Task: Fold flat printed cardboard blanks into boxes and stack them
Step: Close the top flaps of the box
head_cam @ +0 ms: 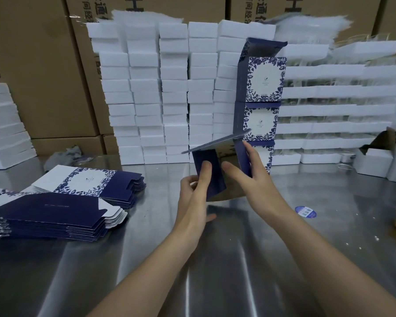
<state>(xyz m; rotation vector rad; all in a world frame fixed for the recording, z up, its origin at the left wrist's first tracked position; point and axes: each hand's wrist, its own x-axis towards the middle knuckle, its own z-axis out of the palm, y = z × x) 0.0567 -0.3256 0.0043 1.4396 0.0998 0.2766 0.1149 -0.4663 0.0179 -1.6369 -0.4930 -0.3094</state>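
Folding a box, left hand pinches while right hand presses.

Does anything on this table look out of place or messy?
A round blue sticker lies loose on the shiny steel table, with white crumbs scattered to its right. The top blue-and-white printed cardboard box in the stack has its lid open.

The table is bare metal, smooth and shiny, with soft reflections. The flat blanks are thin cardboard, matt navy with a white and blue leaf print. The half-folded box and the stacked boxes have the same matt finish. The white blocks look like foam, rough at the edges. The big cartons are brown cardboard with glossy clear tape.
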